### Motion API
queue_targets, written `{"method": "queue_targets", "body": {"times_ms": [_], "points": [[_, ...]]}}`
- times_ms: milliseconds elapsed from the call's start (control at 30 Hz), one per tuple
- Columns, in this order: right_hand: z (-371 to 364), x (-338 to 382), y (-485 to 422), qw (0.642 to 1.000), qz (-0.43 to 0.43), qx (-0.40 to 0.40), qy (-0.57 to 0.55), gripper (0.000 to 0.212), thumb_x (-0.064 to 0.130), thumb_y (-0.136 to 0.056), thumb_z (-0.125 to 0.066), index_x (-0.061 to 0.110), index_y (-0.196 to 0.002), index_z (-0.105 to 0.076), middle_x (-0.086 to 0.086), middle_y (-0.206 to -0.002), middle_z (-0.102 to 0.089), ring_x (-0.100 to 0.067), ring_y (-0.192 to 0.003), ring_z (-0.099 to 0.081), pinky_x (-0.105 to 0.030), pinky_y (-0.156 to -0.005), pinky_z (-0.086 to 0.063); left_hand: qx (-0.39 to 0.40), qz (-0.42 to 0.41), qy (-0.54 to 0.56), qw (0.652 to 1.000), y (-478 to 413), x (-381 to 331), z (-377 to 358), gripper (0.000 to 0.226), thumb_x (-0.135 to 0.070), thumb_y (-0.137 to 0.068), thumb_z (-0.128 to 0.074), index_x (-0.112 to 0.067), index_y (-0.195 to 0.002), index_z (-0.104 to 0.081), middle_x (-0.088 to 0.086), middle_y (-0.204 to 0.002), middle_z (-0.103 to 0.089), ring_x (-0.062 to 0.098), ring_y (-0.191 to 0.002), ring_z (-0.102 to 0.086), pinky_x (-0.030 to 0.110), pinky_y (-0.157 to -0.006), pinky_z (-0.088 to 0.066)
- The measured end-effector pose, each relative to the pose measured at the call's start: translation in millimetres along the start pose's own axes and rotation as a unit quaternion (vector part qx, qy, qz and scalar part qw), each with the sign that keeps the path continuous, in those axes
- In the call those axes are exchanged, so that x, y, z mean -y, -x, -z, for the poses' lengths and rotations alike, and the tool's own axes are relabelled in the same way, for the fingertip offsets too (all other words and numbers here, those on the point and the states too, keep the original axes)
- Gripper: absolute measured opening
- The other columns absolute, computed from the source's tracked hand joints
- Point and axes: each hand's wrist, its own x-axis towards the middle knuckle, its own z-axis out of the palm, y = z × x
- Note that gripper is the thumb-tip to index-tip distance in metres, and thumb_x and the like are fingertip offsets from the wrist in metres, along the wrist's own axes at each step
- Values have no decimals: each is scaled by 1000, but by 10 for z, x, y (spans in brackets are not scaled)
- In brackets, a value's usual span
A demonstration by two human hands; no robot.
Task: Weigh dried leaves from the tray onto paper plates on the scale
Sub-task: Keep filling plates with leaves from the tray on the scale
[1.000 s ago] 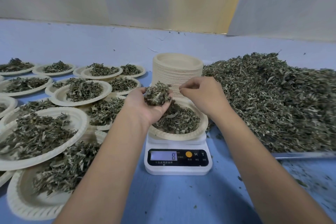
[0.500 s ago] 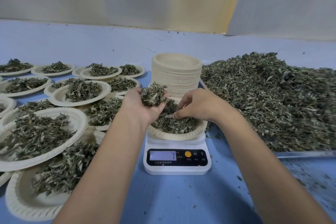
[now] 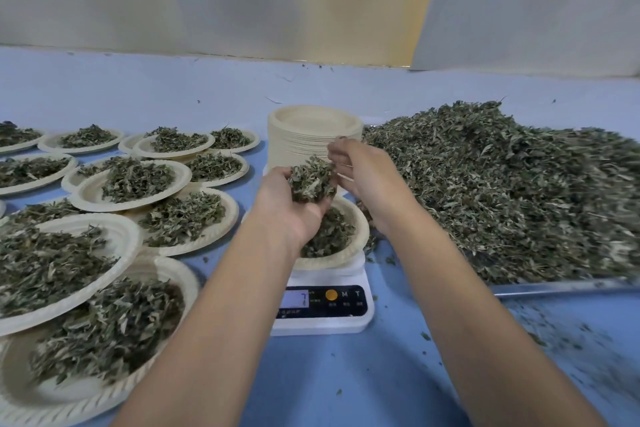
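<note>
A white digital scale (image 3: 322,310) sits mid-table, its display showing 7. On it rests a paper plate (image 3: 356,243) partly filled with dried leaves (image 3: 329,236). My left hand (image 3: 291,208) hovers over the plate, palm up, cupping a clump of dried leaves (image 3: 311,180). My right hand (image 3: 367,180) is raised beside that clump, fingertips pinched at its top edge; whether they hold leaves is unclear. A big heap of dried leaves (image 3: 502,191) lies on a metal tray (image 3: 554,288) to the right.
A tall stack of empty paper plates (image 3: 311,135) stands just behind the scale. Several leaf-filled plates (image 3: 135,184) cover the table's left side, some overlapping. Leaf crumbs dot the blue tabletop (image 3: 346,385) at the front right.
My right hand rose from the plate on the scale up to the clump in my left hand. The scale reading went from 8 to 7.
</note>
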Motion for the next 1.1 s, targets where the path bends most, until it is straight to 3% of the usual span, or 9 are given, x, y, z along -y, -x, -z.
{"method": "queue_targets", "body": {"times_ms": [100, 233, 400, 500, 600, 700, 800, 933, 1100], "points": [[158, 16, 6, 1000, -2, -22, -13, 27, 23, -94, -46, 9, -107, -64, -4, -114, -67, -19, -105, -61, -38, -100, -45, 16, -13, -32, 999, -99, 254, -190, 29, -4, -96, -28, -3, -96, -57, 16, -93, -61, 26, -79, -58, 36, -75, -49], [499, -78, -8, 994, -42, -91, -44, 32, 21, -93, -44, -4, -107, -60, -23, -121, -59, -35, -107, -60, -47, -93, -47, -19, -18, -72, 997, -285, 659, -403, 22, -3, -96, -33, -4, -97, -55, 16, -90, -59, 25, -70, -57, 34, -64, -49], [820, -235, 6, 979, -93, -163, -78, 46, 24, -96, -41, -8, -129, -46, -26, -134, -44, -41, -125, -40, -48, -101, -38, -67, -6, -193, 979, -499, 1184, -530, 31, -11, -96, -40, -2, -121, -55, 19, -116, -60, 34, -108, -58, 45, -95, -48], [940, -291, -1, 970, -103, -209, -77, 32, 24, -96, -43, 1, -104, -63, -25, -96, -62, -41, -92, -58, -47, -84, -46, -48, 17, -281, 958, -502, 1358, -590, 28, -17, -97, -43, -3, -116, -57, 16, -98, -62, 29, -91, -59, 37, -82, -48], [1021, -337, -38, 964, -107, -228, -81, 31, 24, -94, -43, 14, -66, -53, -2, -58, -43, -20, -56, -42, -34, -59, -36, 14, 68, -340, 938, -516, 1430, -619, 49, -27, -96, -45, -5, -139, -43, 18, -138, -49, 34, -124, -49, 44, -102, -41], [1045, -379, -48, 965, -115, -226, -70, 16, 24, -95, -41, 13, -90, -52, 0, -74, -46, -20, -72, -47, -37, -82, -43, 42, 65, -400, 913, -519, 1417, -617, 49, -36, -96, -46, -19, -142, -43, 6, -148, -40, 25, -134, -38, 42, -109, -33], [1046, -449, -82, 964, -114, -227, -78, 24, 24, -96, -40, 12, -108, -58, -3, -91, -54, -22, -89, -51, -38, -91, -44, 55, 42, -404, 912, -532, 1397, -615, 46, -34, -97, -45, -22, -142, -43, -1, -149, -38, 19, -137, -33, 38, -111, -27], [1003, -495, -104, 966, -111, -220, -80, 27, 21, -95, -41, 19, -70, -52, 3, -66, -51, -14, -64, -47, -32, -65, -38, 57, 24, -399, 915, -536, 1347, -589, 23, -23, -97, -46, -7, -102, -62, 11, -106, -57, 23, -103, -52, 35, -88, -39], [873, -447, -100, 968, -100, -205, -106, 29, 17, -90, -44, 17, -63, -55, 4, -56, -55, -13, -53, -48, -27, -51, -35, 54, 1, -390, 919, -478, 1239, -559, 22, -15, -96, -45, -12, -77, -55, 10, -84, -54, 20, -85, -49, 32, -77, -37]]}}
